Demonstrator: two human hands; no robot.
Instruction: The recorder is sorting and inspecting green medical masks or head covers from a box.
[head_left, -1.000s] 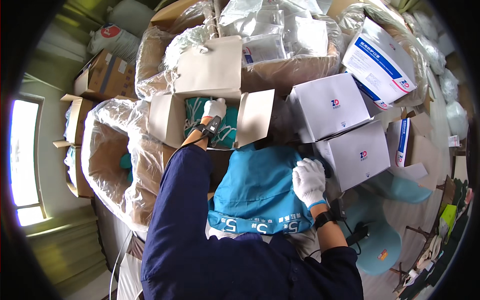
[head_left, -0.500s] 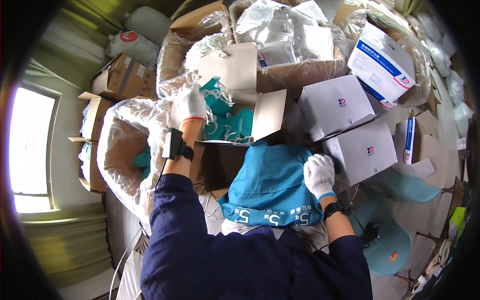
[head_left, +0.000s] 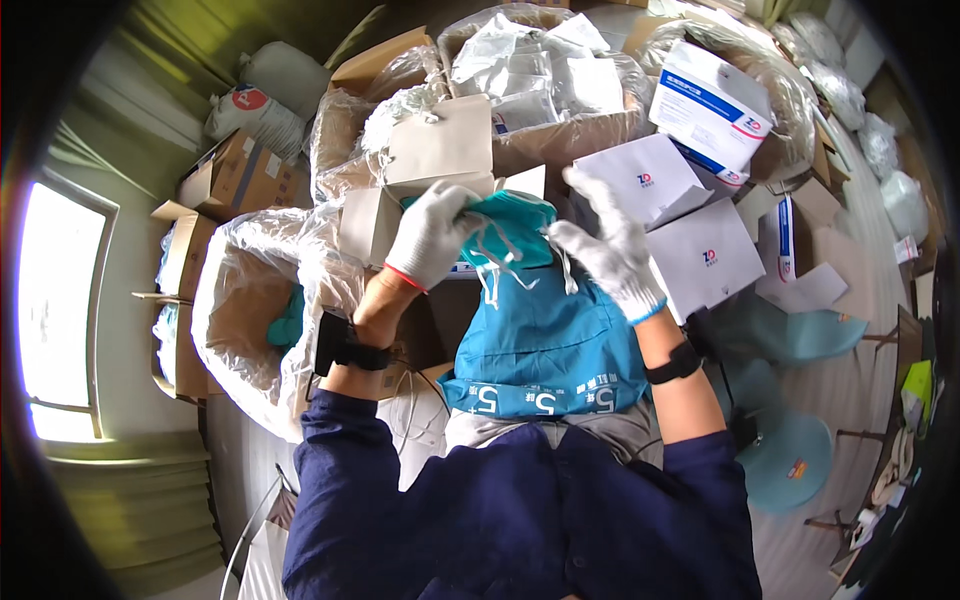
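My left hand [head_left: 432,238], in a white knit glove, is closed on a small stack of teal face masks [head_left: 508,222]. The masks' white straps dangle over my blue apron [head_left: 545,335]. To the right of them is my gloved right hand [head_left: 612,250], its thumb and fingers spread. One strap hangs close to its thumb; whether they touch I cannot tell. Behind the masks stands an open white carton [head_left: 440,145] with raised flaps, its inside mostly hidden by my hands and the masks.
White closed cartons [head_left: 705,255] are stacked to the right. A plastic-lined box [head_left: 225,285] at the left has teal masks [head_left: 288,320] inside. Farther back, another lined box [head_left: 570,145] contains clear packets. Pale blue stools [head_left: 785,465] stand at lower right.
My left hand has come right and nearer from the carton's left side, bringing masks out over the apron. My right hand has risen from the apron, and its fingers have spread beside the masks.
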